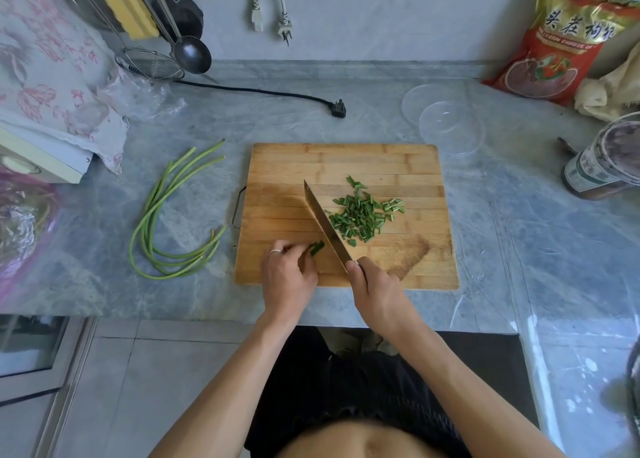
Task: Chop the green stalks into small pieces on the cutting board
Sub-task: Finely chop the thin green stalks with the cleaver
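A wooden cutting board (346, 161) lies on the grey counter. On its middle sits a pile of small chopped green pieces (360, 215). My left hand (285, 274) pinches a short remaining stub of green stalk (317, 248) at the board's front left. My right hand (375, 289) grips the handle of a knife (323, 222), whose blade runs diagonally just right of the stub, between it and the pile. Several long uncut green stalks (162, 215) lie curved on the counter left of the board.
A black plug and cord (337, 108) lie behind the board. Clear plastic bowls (450, 125) sit at the back right, a red bag (568, 38) and a jar (606, 159) further right. A strainer and ladle (190, 54) hang at the back left beside a floral cloth (52, 69).
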The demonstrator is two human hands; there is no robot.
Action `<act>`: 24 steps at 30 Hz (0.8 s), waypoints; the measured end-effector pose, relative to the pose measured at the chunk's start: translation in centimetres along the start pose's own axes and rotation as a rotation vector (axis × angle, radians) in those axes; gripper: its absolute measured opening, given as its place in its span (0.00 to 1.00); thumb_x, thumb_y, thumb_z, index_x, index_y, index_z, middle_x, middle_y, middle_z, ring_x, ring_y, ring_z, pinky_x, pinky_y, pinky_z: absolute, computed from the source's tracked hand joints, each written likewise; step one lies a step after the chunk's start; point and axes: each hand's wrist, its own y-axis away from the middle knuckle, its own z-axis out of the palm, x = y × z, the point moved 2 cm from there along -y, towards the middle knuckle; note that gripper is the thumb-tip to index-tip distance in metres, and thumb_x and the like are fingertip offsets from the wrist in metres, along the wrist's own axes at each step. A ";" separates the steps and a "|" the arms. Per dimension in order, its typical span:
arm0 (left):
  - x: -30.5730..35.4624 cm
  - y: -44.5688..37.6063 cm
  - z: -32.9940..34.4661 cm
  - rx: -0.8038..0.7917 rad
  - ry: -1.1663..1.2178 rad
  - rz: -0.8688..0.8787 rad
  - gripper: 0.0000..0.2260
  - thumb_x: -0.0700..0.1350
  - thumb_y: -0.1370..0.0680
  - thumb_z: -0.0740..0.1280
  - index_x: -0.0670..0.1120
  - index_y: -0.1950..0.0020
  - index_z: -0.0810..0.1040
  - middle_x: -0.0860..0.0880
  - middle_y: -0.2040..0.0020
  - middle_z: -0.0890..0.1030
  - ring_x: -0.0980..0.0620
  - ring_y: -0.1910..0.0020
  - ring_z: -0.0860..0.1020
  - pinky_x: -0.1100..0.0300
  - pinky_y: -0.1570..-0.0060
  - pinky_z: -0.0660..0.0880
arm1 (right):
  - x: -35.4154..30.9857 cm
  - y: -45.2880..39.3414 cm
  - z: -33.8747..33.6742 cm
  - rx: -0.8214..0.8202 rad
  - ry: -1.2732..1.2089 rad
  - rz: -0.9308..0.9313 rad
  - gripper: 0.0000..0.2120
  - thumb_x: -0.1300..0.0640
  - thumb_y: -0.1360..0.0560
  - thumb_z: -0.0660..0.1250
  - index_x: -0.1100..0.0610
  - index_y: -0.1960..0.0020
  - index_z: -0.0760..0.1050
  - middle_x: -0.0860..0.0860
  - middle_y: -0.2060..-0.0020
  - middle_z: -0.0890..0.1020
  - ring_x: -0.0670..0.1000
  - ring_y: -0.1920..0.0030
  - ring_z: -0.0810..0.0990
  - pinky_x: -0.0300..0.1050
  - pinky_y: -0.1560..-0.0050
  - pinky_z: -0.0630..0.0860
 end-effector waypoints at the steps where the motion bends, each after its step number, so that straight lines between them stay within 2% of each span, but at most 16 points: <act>1: 0.1 0.0 0.1 -0.008 0.003 0.000 0.08 0.40 0.25 0.69 0.48 0.49 0.85 0.50 0.56 0.78 0.46 0.60 0.78 0.45 0.54 0.76 | -0.1 0.0 -0.1 0.000 0.007 0.002 0.16 0.49 0.18 0.54 0.56 0.60 0.65 0.55 0.74 0.70 0.62 0.73 0.68 0.57 0.71 0.63; 5: 0.0 0.1 0.4 -0.045 -0.010 -0.007 0.13 0.44 0.25 0.62 0.48 0.48 0.85 0.48 0.55 0.78 0.45 0.60 0.78 0.45 0.55 0.76 | -0.4 0.1 0.2 -0.048 0.055 -0.017 0.14 0.49 0.17 0.54 0.56 0.58 0.66 0.49 0.73 0.68 0.59 0.72 0.69 0.53 0.70 0.63; 8: 0.3 0.4 0.6 -0.057 0.011 -0.006 0.15 0.46 0.26 0.59 0.48 0.48 0.85 0.49 0.56 0.78 0.45 0.58 0.78 0.45 0.53 0.75 | -0.2 0.1 0.3 -0.030 0.040 -0.038 0.14 0.51 0.17 0.55 0.56 0.60 0.65 0.47 0.74 0.66 0.59 0.73 0.67 0.47 0.73 0.58; 12: -0.1 0.7 0.3 -0.002 0.061 -0.065 0.06 0.45 0.24 0.69 0.46 0.50 0.84 0.50 0.58 0.78 0.48 0.59 0.78 0.46 0.56 0.76 | -0.1 0.1 -0.1 -0.014 0.025 -0.019 0.16 0.49 0.18 0.55 0.50 0.64 0.61 0.49 0.76 0.65 0.60 0.73 0.66 0.53 0.71 0.60; 15: -0.4 0.9 0.4 0.027 0.047 -0.076 0.05 0.45 0.24 0.72 0.45 0.51 0.85 0.49 0.59 0.79 0.48 0.60 0.78 0.47 0.58 0.77 | -0.5 0.3 -0.4 -0.029 0.047 -0.072 0.15 0.51 0.17 0.55 0.53 0.63 0.62 0.47 0.75 0.62 0.58 0.74 0.63 0.51 0.72 0.58; 17: -0.4 0.8 0.5 0.033 0.047 -0.064 0.06 0.46 0.24 0.72 0.46 0.50 0.85 0.49 0.59 0.80 0.48 0.60 0.79 0.48 0.58 0.77 | -0.8 0.5 -0.3 -0.050 0.059 -0.102 0.15 0.52 0.17 0.55 0.56 0.61 0.63 0.47 0.75 0.62 0.57 0.75 0.61 0.51 0.72 0.57; 19: -0.2 0.6 0.4 0.042 0.040 -0.041 0.08 0.49 0.24 0.69 0.48 0.50 0.86 0.50 0.59 0.80 0.49 0.61 0.79 0.50 0.59 0.76 | -0.7 0.5 -0.1 -0.062 0.063 -0.104 0.16 0.50 0.17 0.54 0.57 0.61 0.64 0.49 0.75 0.64 0.60 0.75 0.63 0.55 0.72 0.58; 24: 0.3 0.3 0.4 0.059 0.019 -0.036 0.13 0.53 0.24 0.64 0.51 0.52 0.87 0.52 0.62 0.78 0.49 0.63 0.77 0.48 0.61 0.76 | -0.5 0.2 0.0 -0.067 0.085 -0.114 0.16 0.48 0.18 0.52 0.57 0.60 0.65 0.55 0.75 0.68 0.61 0.75 0.65 0.57 0.73 0.60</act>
